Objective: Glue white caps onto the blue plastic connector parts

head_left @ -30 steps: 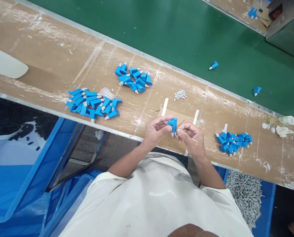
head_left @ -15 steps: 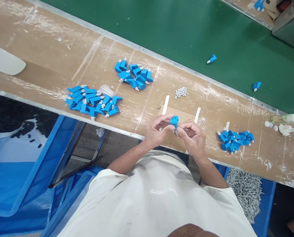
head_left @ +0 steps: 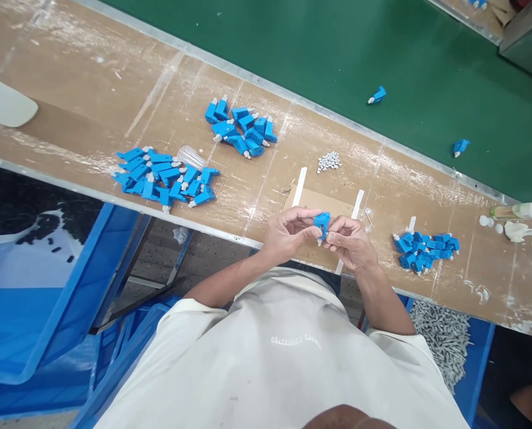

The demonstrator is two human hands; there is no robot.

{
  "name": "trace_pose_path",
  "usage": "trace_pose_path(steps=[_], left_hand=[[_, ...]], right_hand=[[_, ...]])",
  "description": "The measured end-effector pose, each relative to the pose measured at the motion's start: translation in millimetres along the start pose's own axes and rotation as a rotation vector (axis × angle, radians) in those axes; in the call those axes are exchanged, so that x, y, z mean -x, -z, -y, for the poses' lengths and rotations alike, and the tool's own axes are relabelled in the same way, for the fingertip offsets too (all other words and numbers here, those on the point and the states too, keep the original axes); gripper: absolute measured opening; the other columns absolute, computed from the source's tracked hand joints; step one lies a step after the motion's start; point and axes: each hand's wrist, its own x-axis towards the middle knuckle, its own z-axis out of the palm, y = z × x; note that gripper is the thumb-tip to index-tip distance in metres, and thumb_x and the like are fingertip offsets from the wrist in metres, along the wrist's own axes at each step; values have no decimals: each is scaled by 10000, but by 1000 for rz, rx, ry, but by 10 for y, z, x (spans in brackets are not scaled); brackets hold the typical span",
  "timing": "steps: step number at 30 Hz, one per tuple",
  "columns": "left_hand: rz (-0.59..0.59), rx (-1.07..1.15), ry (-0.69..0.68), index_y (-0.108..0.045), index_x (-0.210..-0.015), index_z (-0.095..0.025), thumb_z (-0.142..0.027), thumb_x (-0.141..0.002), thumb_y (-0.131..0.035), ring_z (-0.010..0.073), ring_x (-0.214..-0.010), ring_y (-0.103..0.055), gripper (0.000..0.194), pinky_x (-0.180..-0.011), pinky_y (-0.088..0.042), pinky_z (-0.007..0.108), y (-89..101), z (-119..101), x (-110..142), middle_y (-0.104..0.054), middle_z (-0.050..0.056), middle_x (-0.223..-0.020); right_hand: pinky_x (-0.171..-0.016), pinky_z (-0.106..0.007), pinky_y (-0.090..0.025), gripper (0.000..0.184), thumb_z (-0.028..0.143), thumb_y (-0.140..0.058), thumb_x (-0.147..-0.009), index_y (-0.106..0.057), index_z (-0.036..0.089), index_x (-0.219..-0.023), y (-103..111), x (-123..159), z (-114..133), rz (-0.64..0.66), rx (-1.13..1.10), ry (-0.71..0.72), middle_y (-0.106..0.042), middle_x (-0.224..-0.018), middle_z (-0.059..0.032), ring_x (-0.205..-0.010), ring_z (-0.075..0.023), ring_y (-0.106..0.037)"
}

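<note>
A blue part point(head_left: 322, 220) sits above the desk point(head_left: 234, 193), pinched in the left hand's point(head_left: 288, 233) grip while the right hand's point(head_left: 350, 239) grip pinches its lower end, with grey bits point(head_left: 329, 161) beyond both grips, two blue heaps point(head_left: 170, 174) leftward, another heap point(head_left: 426, 247) rightward, and a green surface point(head_left: 270, 42) farthest out.

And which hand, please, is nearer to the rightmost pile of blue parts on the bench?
Right: the right hand sits left of that pile; the left hand is farther left, across the held blue part.
</note>
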Motion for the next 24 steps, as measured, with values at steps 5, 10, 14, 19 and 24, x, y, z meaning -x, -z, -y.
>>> trace_pose_path(steps=[5,10,14,19,24], left_hand=[[54,-66,36,-816,-1039,-177,-469,-711,-940,201,-786,-786,456,-728,-636,299,8,-39,18,-819,80,-875],[-25,-404,-59,-786,-1136,-157,-556,-784,-853,206,-833,-781,537,-775,-632,305,255,-179,-318,-815,93,-924],[-356,-840,-257,-747,-1169,-174,-579,-864,-757,222,-899,-764,507,-865,-619,350,783,-374,-912,-804,100,-1000],[-560,-944,-307,-701,-1239,-153,-576,-927,-658,240,-924,-757,528,-889,-602,378,1137,-462,-1076,-788,134,-1052],[-467,-761,-125,-723,-1183,-142,-522,-905,-674,211,-862,-746,473,-807,-600,327,871,-118,-504,-775,96,-914]], right_hand=[[-389,-135,-470,475,443,-1055,-451,-676,192,-591,-18,-14,-14,-7,23,-11,-681,-570,20,-472,-81,-627],[-376,-148,-450,524,531,-1031,-482,-720,204,-749,86,-10,132,-62,86,-17,-673,-584,27,-438,-72,-583],[-334,-161,-365,524,557,-1011,-521,-705,208,-764,226,14,271,-68,116,50,-614,-565,41,-408,-65,-511],[-340,-179,-299,491,562,-996,-544,-699,207,-709,406,53,300,-121,182,94,-558,-542,42,-427,-68,-456],[-407,-267,-423,434,582,-940,-617,-715,231,-738,846,-317,593,-214,534,185,-616,-582,7,-467,-127,-498]])
